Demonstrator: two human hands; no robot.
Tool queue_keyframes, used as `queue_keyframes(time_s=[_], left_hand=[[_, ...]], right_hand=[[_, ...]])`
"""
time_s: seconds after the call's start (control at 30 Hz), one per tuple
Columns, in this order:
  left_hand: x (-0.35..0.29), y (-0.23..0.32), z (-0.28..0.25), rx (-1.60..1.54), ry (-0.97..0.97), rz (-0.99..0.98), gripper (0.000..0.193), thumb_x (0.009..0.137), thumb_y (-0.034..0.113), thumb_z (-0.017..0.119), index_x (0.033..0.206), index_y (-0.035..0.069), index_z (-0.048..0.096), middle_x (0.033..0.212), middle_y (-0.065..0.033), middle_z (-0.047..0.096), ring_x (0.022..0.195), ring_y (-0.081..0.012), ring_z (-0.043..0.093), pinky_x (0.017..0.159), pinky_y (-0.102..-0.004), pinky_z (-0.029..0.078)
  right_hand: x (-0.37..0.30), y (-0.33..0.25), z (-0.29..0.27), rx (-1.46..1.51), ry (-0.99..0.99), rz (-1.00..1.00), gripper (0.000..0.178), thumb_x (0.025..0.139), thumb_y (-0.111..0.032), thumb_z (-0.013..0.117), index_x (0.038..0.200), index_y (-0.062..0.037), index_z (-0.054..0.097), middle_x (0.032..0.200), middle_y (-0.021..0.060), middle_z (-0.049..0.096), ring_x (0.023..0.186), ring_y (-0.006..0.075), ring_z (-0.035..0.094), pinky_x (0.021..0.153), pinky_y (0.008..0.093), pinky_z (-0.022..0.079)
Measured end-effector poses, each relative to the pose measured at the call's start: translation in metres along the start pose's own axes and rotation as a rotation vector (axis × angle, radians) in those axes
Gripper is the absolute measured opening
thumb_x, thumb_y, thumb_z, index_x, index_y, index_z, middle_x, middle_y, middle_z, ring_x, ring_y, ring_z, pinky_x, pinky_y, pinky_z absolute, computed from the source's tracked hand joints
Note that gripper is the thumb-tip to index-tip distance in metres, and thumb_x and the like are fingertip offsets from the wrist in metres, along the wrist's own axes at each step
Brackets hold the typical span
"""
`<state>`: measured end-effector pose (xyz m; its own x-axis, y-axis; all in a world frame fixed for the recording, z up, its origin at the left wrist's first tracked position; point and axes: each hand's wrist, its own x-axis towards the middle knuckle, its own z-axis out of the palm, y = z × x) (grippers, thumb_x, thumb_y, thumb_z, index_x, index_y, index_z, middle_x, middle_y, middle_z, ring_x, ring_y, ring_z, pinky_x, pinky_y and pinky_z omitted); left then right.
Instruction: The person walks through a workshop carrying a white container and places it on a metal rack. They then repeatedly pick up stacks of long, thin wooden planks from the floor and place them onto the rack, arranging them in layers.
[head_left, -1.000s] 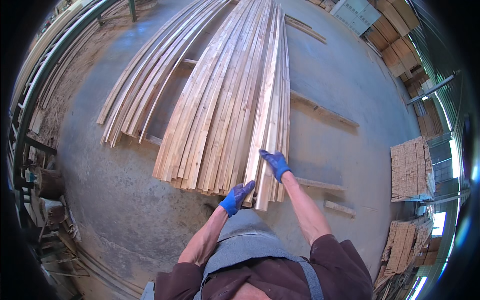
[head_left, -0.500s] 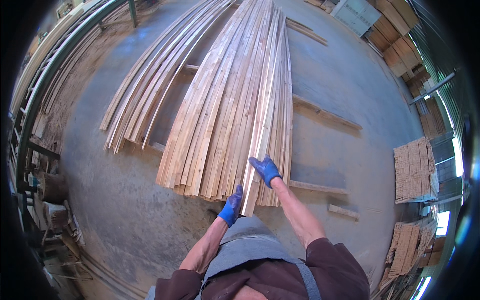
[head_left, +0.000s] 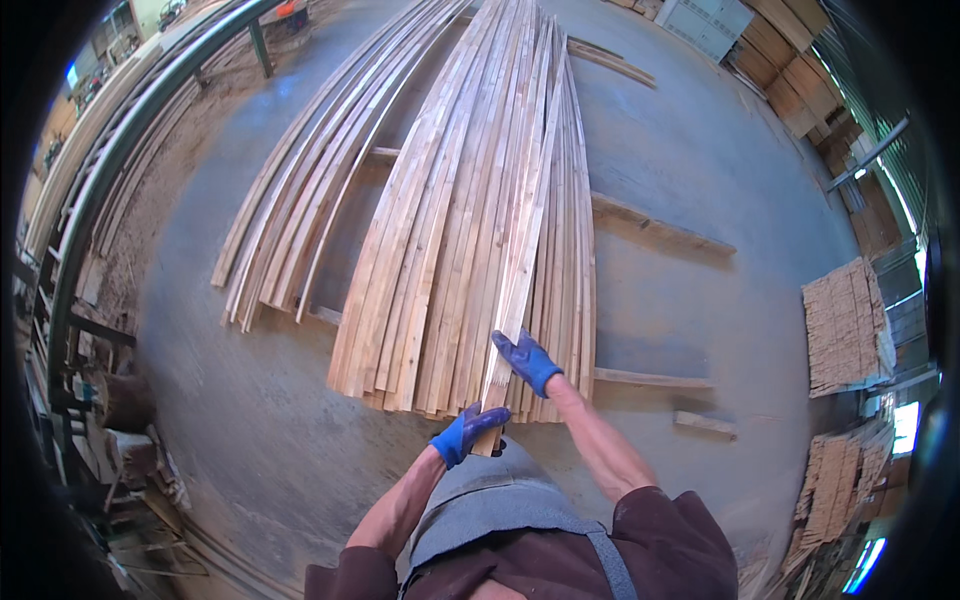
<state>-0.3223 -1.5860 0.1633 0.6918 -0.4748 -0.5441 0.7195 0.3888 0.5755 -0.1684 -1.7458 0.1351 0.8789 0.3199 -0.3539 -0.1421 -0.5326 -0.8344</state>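
Observation:
A long pale wooden strip (head_left: 516, 290) lies over the others, slanting toward me with its near end past the stack's edge. My left hand (head_left: 468, 434), in a blue glove, is closed across that near end, thumb on top and fingers partly hidden beneath. A little farther up, my right hand (head_left: 529, 364), gloved alike, grips the same strip from its right side, thumb lying over the top. Below and around it spreads a wide layer of wooden strips (head_left: 420, 260), their near ends roughly lined up.
A smaller group of strips (head_left: 300, 200) lies to the left. Wooden bearers (head_left: 660, 228) stick out at the right, near a short loose block (head_left: 705, 424). Stacked timber (head_left: 845, 330) stands far right; a green metal frame (head_left: 110, 150) runs along the left.
The strip's near end has come closer to me and slightly left. My left hand has moved from its side to close across the end; my right hand has shifted slightly nearer.

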Motion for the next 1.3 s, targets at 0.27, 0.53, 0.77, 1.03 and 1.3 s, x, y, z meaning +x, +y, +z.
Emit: queue_keyframes(time_s=[0.27,0.53,0.77,1.03,1.3], left_hand=[[-0.163,0.076,0.02,0.191,0.124,-0.098,0.045,0.086,0.037,0.07,0.11,0.001,0.057,0.089,-0.0092,0.062,0.076,-0.018,0.065,0.069,-0.0315,0.054],[-0.378,0.121,-0.113,0.417,0.392,0.112,0.072,0.091,0.034,0.066,0.143,-0.003,0.032,0.122,-0.0179,0.058,0.104,-0.0223,0.062,0.088,-0.0346,0.051],[-0.262,0.203,-0.244,0.944,0.297,-0.112,0.097,0.083,0.054,0.07,0.142,-0.01,0.027,0.125,-0.0203,0.057,0.108,-0.0233,0.058,0.092,-0.0344,0.048],[-0.275,0.208,-0.285,1.189,0.339,0.019,0.097,0.064,0.063,0.08,0.112,-0.016,0.048,0.099,-0.0276,0.064,0.091,-0.0296,0.065,0.08,-0.0384,0.052],[-0.464,0.198,-0.287,1.448,0.741,-0.104,0.105,0.066,0.051,0.082,0.139,-0.002,0.03,0.118,-0.0298,0.057,0.11,-0.0455,0.058,0.089,-0.0469,0.05]], right_hand=[[0.095,-0.097,0.001,1.216,-0.168,0.192,0.073,0.085,-0.062,0.058,0.117,0.0037,0.056,0.093,0.0181,0.068,0.077,0.0316,0.067,0.074,0.048,0.056],[0.008,-0.193,0.209,1.429,-0.383,0.004,0.017,0.094,-0.022,0.057,0.105,-0.0082,0.058,0.105,0.0174,0.066,0.098,0.0321,0.066,0.088,0.0454,0.055],[-0.067,-0.218,0.356,1.213,-0.371,0.162,0.029,0.096,-0.023,0.058,0.117,-0.0023,0.057,0.11,0.0096,0.065,0.099,0.0221,0.065,0.088,0.0371,0.054],[-0.108,-0.268,0.427,0.904,-0.572,0.121,0.046,0.087,-0.047,0.066,0.118,-0.0133,0.058,0.102,-0.0016,0.06,0.085,0.0082,0.057,0.063,0.0244,0.049],[0.009,-0.239,0.429,1.042,-1.272,0.151,0.052,0.094,-0.032,0.059,0.134,0.0001,0.049,0.129,0.0146,0.058,0.118,0.0251,0.056,0.099,0.0381,0.046]])
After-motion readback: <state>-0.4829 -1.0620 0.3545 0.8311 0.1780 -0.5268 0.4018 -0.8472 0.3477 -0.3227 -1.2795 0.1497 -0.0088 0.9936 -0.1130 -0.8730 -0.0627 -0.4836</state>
